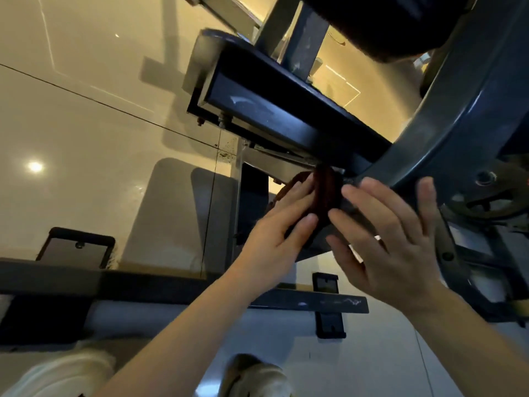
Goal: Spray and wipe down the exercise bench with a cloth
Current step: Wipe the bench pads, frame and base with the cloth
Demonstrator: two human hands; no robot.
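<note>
Dark red-brown cloth (323,193), bunched, low on the bench frame (286,121)
Pressed under left hand (282,224), fingers straight; right hand (389,236) spread flat just beside, gripping nothing

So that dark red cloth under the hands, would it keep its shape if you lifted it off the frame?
Probably not. The cloth lies bunched in folds against the bench frame, so it looks soft and would likely droop. It seems light, since the left hand presses it with flat fingers. Its ribbed texture suggests it grips rather than slides. The right hand is spread beside it.
</note>
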